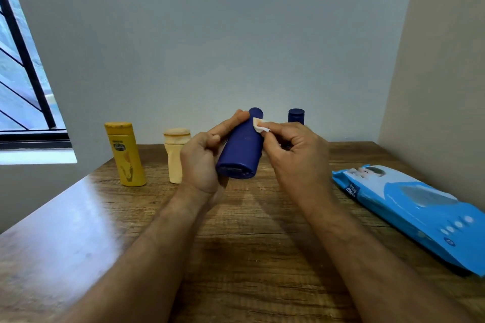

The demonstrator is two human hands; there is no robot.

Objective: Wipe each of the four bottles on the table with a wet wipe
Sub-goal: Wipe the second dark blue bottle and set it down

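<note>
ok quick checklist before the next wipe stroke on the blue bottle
1. Left hand grips the blue bottle, held tilted off the table: ok.
2. Right hand pinches the wet wipe: ok.
3. Wipe touching the bottle near its cap: ok.
4. Wipe still damp: cannot tell.
5. Yellow bottle, cream bottle and second blue bottle upright: ok.
6. Wipes pack on the table, at the right: ok.
</note>
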